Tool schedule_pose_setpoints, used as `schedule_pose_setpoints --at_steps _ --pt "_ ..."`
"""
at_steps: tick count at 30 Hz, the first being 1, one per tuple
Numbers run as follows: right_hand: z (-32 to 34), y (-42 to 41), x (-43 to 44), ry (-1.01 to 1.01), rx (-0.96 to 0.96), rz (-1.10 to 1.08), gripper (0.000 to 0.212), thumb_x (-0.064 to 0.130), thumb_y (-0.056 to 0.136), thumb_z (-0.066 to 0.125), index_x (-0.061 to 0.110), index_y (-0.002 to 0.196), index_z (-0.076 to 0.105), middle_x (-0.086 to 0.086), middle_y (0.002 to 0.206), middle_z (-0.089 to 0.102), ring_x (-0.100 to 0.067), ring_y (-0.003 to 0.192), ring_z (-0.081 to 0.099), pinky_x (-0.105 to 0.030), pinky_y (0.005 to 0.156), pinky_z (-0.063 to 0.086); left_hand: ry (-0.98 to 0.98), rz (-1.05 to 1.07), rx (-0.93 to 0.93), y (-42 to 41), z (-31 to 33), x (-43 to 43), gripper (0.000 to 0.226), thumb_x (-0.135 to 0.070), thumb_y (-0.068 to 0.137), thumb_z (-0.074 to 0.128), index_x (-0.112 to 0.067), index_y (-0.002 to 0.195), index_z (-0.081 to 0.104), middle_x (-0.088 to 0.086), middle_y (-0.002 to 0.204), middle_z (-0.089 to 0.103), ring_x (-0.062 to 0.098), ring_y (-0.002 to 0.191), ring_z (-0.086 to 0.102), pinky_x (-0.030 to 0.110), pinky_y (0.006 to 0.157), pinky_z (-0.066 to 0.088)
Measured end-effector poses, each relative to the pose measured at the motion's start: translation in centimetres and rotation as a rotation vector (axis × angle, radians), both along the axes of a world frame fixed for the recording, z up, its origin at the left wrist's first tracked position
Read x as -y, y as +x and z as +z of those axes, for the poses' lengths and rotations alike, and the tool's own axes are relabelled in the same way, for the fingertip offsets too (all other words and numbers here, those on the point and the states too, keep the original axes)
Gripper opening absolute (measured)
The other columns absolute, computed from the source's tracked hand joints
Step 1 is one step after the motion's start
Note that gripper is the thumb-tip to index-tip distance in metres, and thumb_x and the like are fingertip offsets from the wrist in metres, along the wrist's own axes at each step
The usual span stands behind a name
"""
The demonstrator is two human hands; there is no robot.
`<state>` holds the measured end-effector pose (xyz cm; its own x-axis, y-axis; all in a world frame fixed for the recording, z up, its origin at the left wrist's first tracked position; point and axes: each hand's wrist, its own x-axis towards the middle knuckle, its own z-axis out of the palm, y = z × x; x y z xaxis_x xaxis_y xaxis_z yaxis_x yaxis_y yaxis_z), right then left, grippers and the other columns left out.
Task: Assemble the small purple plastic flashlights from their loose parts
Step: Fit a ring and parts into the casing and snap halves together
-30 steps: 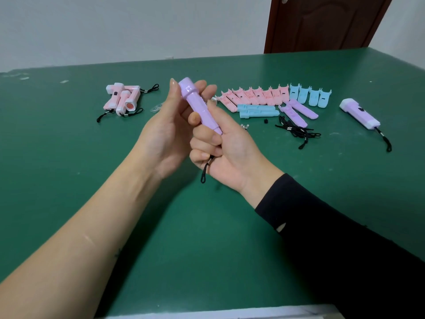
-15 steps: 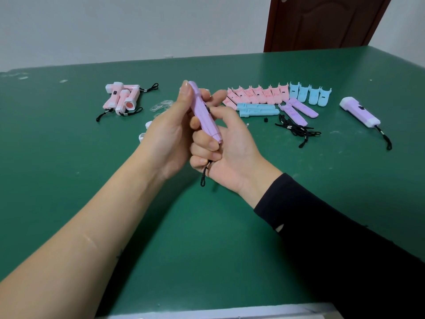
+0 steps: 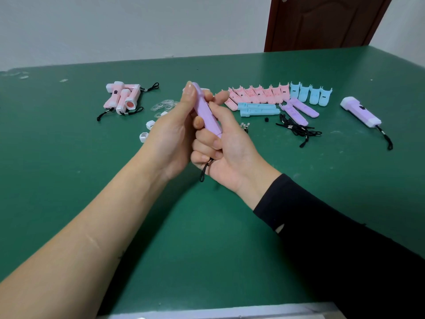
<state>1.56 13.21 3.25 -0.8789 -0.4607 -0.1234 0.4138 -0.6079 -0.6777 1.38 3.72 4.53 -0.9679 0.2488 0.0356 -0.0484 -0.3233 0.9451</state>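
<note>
Both hands met above the green table [image 3: 69, 180] around one purple flashlight [image 3: 205, 111], tilted with its head away from the person. The left hand [image 3: 170, 134] gripped its upper part, index finger laid along it, and the right hand [image 3: 230, 148] curled round the lower end, where a black cord [image 3: 203, 172] hung below the fingers. The head end seemed capped, though the fingers hid most of it. Beyond lay pink shells [image 3: 257, 94], blue shells [image 3: 310, 94] and purple half-shells [image 3: 299, 110] beside loose cords [image 3: 296, 130], with a finished flashlight [image 3: 360, 111] far right.
</note>
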Motion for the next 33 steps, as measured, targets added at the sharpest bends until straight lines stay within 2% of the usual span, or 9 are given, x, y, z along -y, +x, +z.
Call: schedule_pose_setpoints --at_steps 5,8,10,12,16,20,22,27,33 --pt "0.1 0.1 0.0 0.002 0.008 -0.016 0.044 0.046 0.097 0.040 0.015 0.067 0.046 0.008 0.037 0.020 -0.007 0.031 0.014 -0.019 0.036 0.017 -0.008 0.012 0.051 -0.2 0.1 0.2 0.040 -0.051 0.102 0.031 -0.020 0.101 0.055 -0.006 0.108 0.068 0.010 0.084 0.068 0.024 0.064 0.053" --pt "0.1 0.1 -0.1 0.020 -0.005 -0.048 0.044 0.048 0.097 0.042 0.015 0.068 0.048 0.008 0.039 0.021 -0.007 0.033 0.015 -0.020 0.038 0.017 -0.001 0.021 0.097 -0.3 0.5 0.5 0.057 -0.059 0.100 0.026 -0.015 0.116 0.059 -0.004 0.118 0.069 0.009 0.100 0.069 0.024 0.072 0.056" --pt "0.0 0.1 -0.1 0.108 -0.055 -0.103 0.045 0.050 0.098 0.042 0.015 0.071 0.048 0.009 0.041 0.021 -0.008 0.035 0.015 -0.020 0.040 0.017 -0.030 0.024 0.109 -0.4 0.7 0.7 0.074 -0.065 0.096 0.025 -0.005 0.127 0.056 0.006 0.124 0.065 0.017 0.107 0.065 0.030 0.084 0.055" --pt "-0.3 0.1 -0.2 0.258 -0.135 -0.177 0.043 0.049 0.099 0.041 0.015 0.074 0.048 0.009 0.042 0.023 -0.008 0.037 0.017 -0.021 0.041 0.019 -0.087 0.044 0.089 -0.3 0.9 0.5 0.078 -0.064 0.096 0.028 0.004 0.124 0.055 0.016 0.109 0.050 0.027 0.100 0.053 0.036 0.091 0.045" --pt "-0.7 -0.2 -0.3 0.640 -0.312 -0.320 0.039 0.045 0.100 0.039 0.014 0.081 0.053 0.013 0.038 0.032 -0.004 0.035 0.027 -0.022 0.044 0.025 -0.146 0.147 0.083 -0.1 0.4 0.1 0.060 -0.045 0.100 0.042 0.008 0.124 0.057 0.011 0.088 0.054 0.023 0.086 0.049 0.031 0.077 0.051" --pt "-0.9 -0.3 -0.3 0.838 -0.471 -0.407 0.040 0.040 0.102 0.038 0.024 0.068 0.052 0.017 0.038 0.042 0.001 0.036 0.040 -0.015 0.041 0.029 -0.172 0.134 0.163 -0.2 0.0 0.1 0.027 -0.037 0.098 0.051 -0.016 0.092 0.066 0.005 0.096 0.065 0.021 0.079 0.057 0.028 0.070 0.053" --pt "-1.0 -0.3 -0.2 0.899 -0.518 -0.418 0.036 0.037 0.102 0.039 0.026 0.069 0.050 0.015 0.045 0.046 0.002 0.042 0.043 -0.016 0.046 0.032 -0.141 0.124 0.215 -0.3 0.0 0.3 0.021 -0.034 0.097 0.051 -0.019 0.092 0.064 -0.002 0.089 0.067 0.019 0.076 0.058 0.030 0.071 0.050" --pt "-1.1 -0.3 0.1 0.924 -0.561 -0.323 0.026 0.031 0.103 0.035 0.019 0.091 0.054 0.012 0.060 0.047 0.000 0.053 0.044 -0.020 0.056 0.031 -0.160 0.159 0.192 -0.6 0.0 0.7 0.020 -0.031 0.096 0.053 -0.019 0.093 0.068 -0.003 0.083 0.067 0.014 0.068 0.058 0.022 0.062 0.053" --pt "-1.1 -0.2 0.1 0.839 -0.565 -0.284 0.025 0.027 0.104 0.034 0.029 0.086 0.051 0.026 0.051 0.052 0.008 0.048 0.045 -0.010 0.053 0.033 -0.258 0.214 0.066 -0.8 -0.1 0.9 0.026 -0.029 0.094 0.055 -0.021 0.081 0.076 0.003 0.079 0.062 0.017 0.066 0.053 0.017 0.058 0.050"
